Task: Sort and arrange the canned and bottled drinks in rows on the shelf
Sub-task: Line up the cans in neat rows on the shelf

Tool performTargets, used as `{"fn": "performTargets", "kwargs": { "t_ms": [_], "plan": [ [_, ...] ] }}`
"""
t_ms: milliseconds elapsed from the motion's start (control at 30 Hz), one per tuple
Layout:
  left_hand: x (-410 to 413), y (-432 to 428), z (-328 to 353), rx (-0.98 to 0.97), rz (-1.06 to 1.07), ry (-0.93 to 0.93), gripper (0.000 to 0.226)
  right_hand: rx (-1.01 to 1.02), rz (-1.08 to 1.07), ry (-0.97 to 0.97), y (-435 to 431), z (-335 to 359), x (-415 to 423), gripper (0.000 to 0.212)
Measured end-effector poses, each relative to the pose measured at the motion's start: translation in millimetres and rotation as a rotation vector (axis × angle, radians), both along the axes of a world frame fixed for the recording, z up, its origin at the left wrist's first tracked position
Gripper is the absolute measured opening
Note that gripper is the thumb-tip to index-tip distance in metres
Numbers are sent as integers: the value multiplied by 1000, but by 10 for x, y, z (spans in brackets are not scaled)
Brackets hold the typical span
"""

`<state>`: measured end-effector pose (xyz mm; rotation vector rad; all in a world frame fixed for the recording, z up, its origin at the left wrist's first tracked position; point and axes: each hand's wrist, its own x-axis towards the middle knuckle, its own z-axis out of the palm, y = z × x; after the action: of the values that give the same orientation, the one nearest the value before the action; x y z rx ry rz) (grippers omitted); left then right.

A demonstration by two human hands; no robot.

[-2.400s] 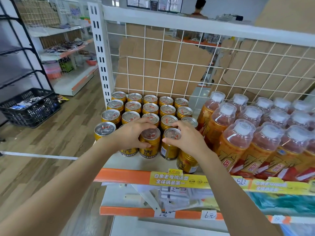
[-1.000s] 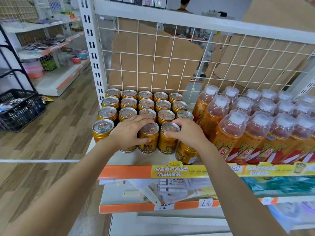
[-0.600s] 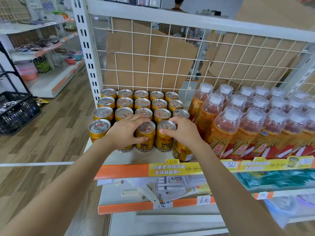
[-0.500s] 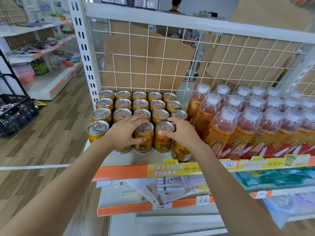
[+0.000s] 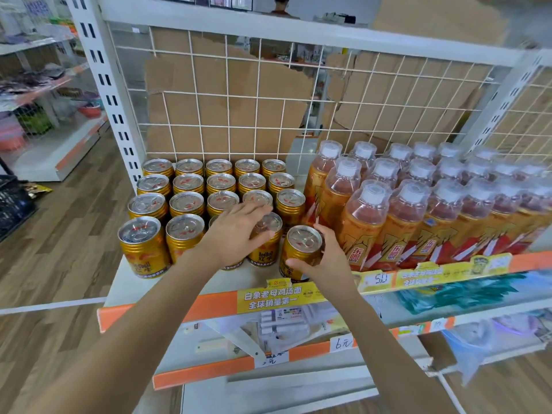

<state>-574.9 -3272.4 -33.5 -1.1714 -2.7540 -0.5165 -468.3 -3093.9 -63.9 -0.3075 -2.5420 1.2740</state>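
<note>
Several gold drink cans [image 5: 191,186] stand in rows on the left half of the white shelf [image 5: 119,282]. Orange bottles with white caps [image 5: 415,204] fill the right half in rows. My left hand [image 5: 236,231] lies spread over the front-row cans, its fingers round one gold can [image 5: 268,246] and hiding another beneath the palm. My right hand [image 5: 322,258] grips the rightmost front can [image 5: 301,249] round its side, between thumb and fingers; this can stands a little forward of the front row, next to the bottles.
A white wire grid [image 5: 268,100] with cardboard behind it backs the shelf. An orange price strip [image 5: 209,306] runs along the front edge. A lower shelf [image 5: 268,354] holds packets. A black basket [image 5: 12,204] stands on the wooden floor at left.
My right hand has shifted from the can tops down to the side of the rightmost front can. My left hand has slid right across the front row, uncovering the second can from the left.
</note>
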Motion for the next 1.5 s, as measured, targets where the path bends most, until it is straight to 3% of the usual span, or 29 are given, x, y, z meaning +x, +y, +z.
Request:
{"fn": "performTargets", "kwargs": {
  "t_ms": [67,167,233,433,633,733,900,1133,1500],
  "plan": [
    [-10,9,-31,-48,16,10,68,-27,-29,45,-35,-14,-5,70],
    [-7,-5,-48,-50,24,43,80,9,-19,59,-76,-6,-41,85],
    [-7,-4,-47,-52,22,47,86,69,-10,64,-83,9,-68,79],
    [-10,9,-33,-63,28,45,79,212,34,-48,62,143,-199,87],
    [-9,11,-36,-61,34,48,81,500,107,-123,102,371,-294,83],
    [-6,2,-43,-74,40,45,69,592,175,-197,118,518,-352,83],
    [1,4,-24,-65,39,43,78,732,227,-254,88,681,-466,74],
    [1,9,-19,-59,43,26,74,805,356,-334,125,826,-597,76],
    [29,6,-4,-39,43,19,67,759,395,-322,168,825,-638,70]
  ]
}}
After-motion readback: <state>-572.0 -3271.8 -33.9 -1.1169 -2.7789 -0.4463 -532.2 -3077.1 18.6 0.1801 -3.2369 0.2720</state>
